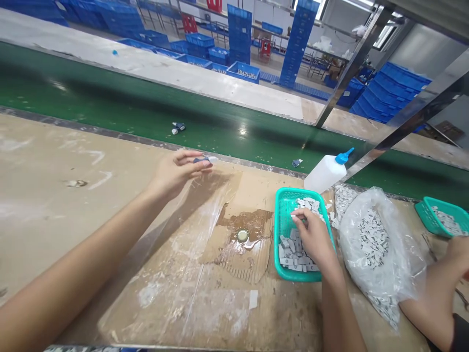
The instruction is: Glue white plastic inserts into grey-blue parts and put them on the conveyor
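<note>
My left hand (179,171) is closed in a pinch on a small dark blue and white plastic piece (203,160), held above the table near the belt. Over a green basket (277,234), my right hand (315,239) has thumb and forefinger pinched together on a small white piece (293,215), partly hidden by the fingertips. White pieces (308,203) fill the basket's far end, and grey block-like pieces (293,252) lie at its near end. Left of the basket, a round cap (242,235) sits in a wet patch on cardboard (234,269).
A white squeeze bottle (325,174) with a blue nozzle stands behind the basket. To the right are a plastic bag of small pieces (373,239), another green basket (428,222) and another person's arm (436,288). The green belt (139,115) carries dark blue and white pieces (178,127).
</note>
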Demonstrator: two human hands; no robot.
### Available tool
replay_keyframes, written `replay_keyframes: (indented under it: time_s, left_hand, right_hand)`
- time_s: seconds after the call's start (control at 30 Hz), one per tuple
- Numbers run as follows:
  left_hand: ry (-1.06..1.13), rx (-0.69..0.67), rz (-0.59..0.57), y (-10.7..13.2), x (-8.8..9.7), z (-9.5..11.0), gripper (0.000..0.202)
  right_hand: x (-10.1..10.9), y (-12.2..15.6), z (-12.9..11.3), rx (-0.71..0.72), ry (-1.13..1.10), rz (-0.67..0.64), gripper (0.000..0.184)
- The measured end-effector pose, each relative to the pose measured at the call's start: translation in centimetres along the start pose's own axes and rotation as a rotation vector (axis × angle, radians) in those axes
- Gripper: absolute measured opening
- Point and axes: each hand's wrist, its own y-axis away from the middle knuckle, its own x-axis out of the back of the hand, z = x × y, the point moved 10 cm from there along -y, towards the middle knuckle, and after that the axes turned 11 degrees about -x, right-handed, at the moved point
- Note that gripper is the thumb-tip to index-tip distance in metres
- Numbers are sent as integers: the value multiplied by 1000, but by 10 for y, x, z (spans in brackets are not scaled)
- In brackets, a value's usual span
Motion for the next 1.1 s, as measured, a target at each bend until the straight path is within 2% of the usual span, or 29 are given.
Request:
replay_keyframes:
  time_s: [0.1,0.2,0.33,0.47,0.57,0.7,0.83,0.93,1.03,1.1]
  left_hand:
    - [211,248,-60,42,-12,-21,30]
    - [331,406,-118,74,-23,-39,23]
    - [580,432,-171,95,-40,-49,25]
    - [669,399,-269,106,-53,-50,32]
    - [679,375,-314,109,-55,-52,40]
    - [600,379,-394,115,-56,-57,43]
    - [616,399,-425,119,-54,-54,42]
    - [671,394,-425,118,-52,-46,50]
    - [697,399,-432,115,-51,-42,53]
    - [723,400,-427,114,-51,-42,47]
  right_hand:
    - [4,-2,1,-34,-288,-46,27]
    - [2,-3,3,-122,-601,-150,39]
    - [-10,3,1,-288,-881,-284,45]
    - [-23,12,-17,-275,-901,-356,44]
    - [-35,19,-32,-227,-831,-385,49]
    - [-58,26,-53,-108,-594,-407,39]
    - [-67,33,-70,129,-259,-235,26]
    - [-70,42,-76,269,-6,-113,26]
    - [-67,55,-87,423,103,-38,22]
    - [-67,62,-94,501,137,-25,17]
